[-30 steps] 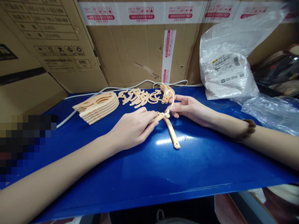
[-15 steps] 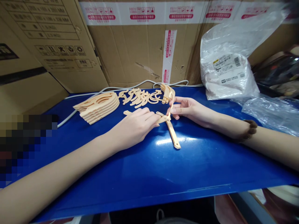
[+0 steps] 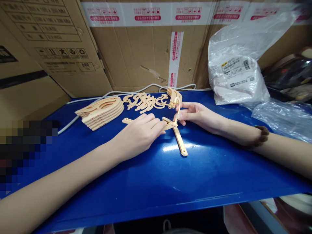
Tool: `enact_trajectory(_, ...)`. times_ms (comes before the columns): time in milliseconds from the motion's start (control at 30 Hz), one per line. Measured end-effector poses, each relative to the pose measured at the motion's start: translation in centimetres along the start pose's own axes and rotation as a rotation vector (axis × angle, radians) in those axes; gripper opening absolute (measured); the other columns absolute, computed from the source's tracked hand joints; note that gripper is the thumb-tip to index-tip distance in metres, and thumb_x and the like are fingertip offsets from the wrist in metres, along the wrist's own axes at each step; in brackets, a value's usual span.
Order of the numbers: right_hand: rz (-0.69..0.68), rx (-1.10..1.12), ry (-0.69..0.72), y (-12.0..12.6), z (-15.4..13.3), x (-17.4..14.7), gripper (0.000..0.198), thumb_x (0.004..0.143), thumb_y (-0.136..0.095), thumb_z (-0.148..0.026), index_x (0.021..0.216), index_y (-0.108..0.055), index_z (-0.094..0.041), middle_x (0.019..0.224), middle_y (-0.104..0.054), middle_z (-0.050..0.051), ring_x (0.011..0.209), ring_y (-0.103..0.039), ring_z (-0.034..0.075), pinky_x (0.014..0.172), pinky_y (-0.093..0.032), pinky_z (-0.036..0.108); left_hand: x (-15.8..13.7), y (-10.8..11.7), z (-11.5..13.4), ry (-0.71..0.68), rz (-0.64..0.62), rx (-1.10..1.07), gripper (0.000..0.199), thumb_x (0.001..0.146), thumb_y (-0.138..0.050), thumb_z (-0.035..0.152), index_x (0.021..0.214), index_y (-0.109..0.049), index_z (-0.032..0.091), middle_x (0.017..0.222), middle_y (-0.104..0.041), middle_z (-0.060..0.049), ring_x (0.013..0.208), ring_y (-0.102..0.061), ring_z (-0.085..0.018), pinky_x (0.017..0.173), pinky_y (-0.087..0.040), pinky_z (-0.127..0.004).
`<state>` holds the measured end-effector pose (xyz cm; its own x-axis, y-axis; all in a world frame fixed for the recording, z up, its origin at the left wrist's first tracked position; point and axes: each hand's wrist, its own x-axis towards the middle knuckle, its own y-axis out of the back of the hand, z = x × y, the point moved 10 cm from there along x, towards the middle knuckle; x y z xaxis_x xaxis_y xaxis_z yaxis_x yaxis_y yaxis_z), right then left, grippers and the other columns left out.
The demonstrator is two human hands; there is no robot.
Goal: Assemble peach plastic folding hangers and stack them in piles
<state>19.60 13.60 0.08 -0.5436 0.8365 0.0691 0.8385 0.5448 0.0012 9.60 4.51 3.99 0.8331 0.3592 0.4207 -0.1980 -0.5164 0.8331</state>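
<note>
The left hand (image 3: 140, 132) holds a strip (image 3: 169, 125) crosswise, pointing right.

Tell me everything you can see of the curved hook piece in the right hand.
The curved hook piece is slim, pale cream and looks like smooth plastic. It stands roughly upright above the blue table, seen nearly edge-on, with a bent top. The right hand pinches it between thumb and fingers. Its lower end is at the cream arm piece in the left hand; whether they're fastened together, I can't tell.
</note>
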Motion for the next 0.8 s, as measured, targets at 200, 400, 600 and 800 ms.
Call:
enact_trajectory(200, 0.013, -0.003, 0.004, -0.13, -0.23, -0.04, 0.027, 0.071, -0.079, -0.026, 0.087, -0.059, -0.018, 0.073, -0.069, -0.002, 0.061, -0.053, 0.009, 0.064, -0.041, 0.026, -0.03, 0.25, 0.25, -0.021, 0.018, 0.038, 0.029, 0.103, -0.037, 0.019, 0.097, -0.063, 0.011, 0.080, -0.064, -0.006, 0.074, -0.056, -0.019, 0.069, -0.044, -0.030)
enact_trajectory(400, 0.032, -0.006, -0.011, -0.14, -0.22, -0.01, 0.028, 0.069, -0.081, -0.027, 0.084, -0.059, -0.018, 0.066, -0.066, -0.003, 0.059, -0.053, 0.010, 0.063, -0.041, 0.028, -0.05, 0.05, 0.38, -0.029, -0.003, 0.062, 0.029, 0.103, -0.037, 0.019, 0.095, -0.063, 0.011, 0.079, -0.063, -0.006, 0.074, -0.055, -0.020, 0.069, -0.045, -0.031)
enact_trajectory(600, 0.033, -0.023, -0.024, -0.15, -0.05, 0.02, 0.028, 0.069, -0.080, -0.025, 0.084, -0.058, -0.018, 0.065, -0.064, -0.004, 0.059, -0.052, 0.009, 0.065, -0.041, 0.028, -0.12, -0.55, 0.29, -0.015, -0.044, 0.042, 0.037, 0.105, -0.030, 0.023, 0.094, -0.063, 0.012, 0.079, -0.063, -0.006, 0.075, -0.055, -0.020, 0.069, -0.044, -0.032)
enact_trajectory(800, 0.043, -0.036, -0.020, -0.12, -0.01, 0.04, 0.027, 0.070, -0.080, -0.025, 0.085, -0.058, -0.018, 0.067, -0.066, -0.003, 0.059, -0.053, 0.009, 0.064, -0.042, 0.027, -0.23, -0.75, 0.32, -0.010, -0.042, 0.030, 0.035, 0.105, -0.032, 0.022, 0.097, -0.064, 0.010, 0.082, -0.065, -0.006, 0.075, -0.055, -0.020, 0.070, -0.043, -0.032)
